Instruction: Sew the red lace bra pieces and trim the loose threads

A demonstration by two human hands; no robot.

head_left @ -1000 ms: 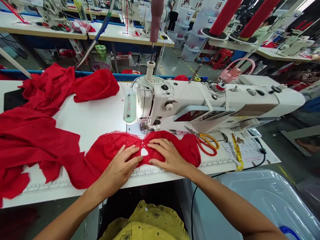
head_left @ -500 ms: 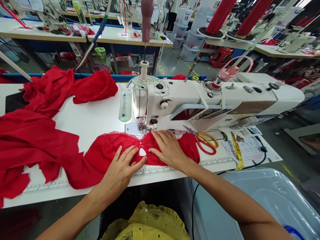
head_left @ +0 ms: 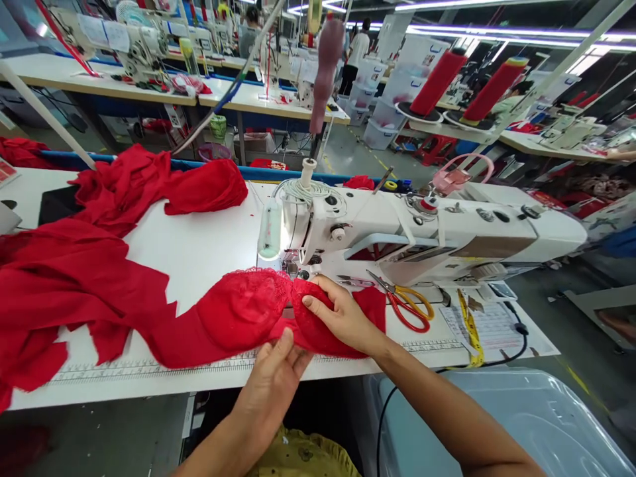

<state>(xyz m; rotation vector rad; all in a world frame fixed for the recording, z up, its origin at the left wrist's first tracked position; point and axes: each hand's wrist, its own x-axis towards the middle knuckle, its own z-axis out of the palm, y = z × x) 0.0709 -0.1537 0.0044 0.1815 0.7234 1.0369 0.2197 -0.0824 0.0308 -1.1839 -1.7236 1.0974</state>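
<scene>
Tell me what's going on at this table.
A person holds a red lace garment in both hands, in front of a sewing machine. The left hand grips its lower edge, thumb on top; the right hand holds it just right of its middle. Scissors lie beyond the right hand, and more red cloth is spread over the table to the left.

scissors (head_left: 396, 289) | yellow tape measure (head_left: 470, 326) over paper (head_left: 497, 324) | red thread cones (head_left: 440, 83)

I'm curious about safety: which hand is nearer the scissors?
Right. The right hand holds the red lace piece left of the scissors; the left hand is farther left, at the piece's near edge.
</scene>
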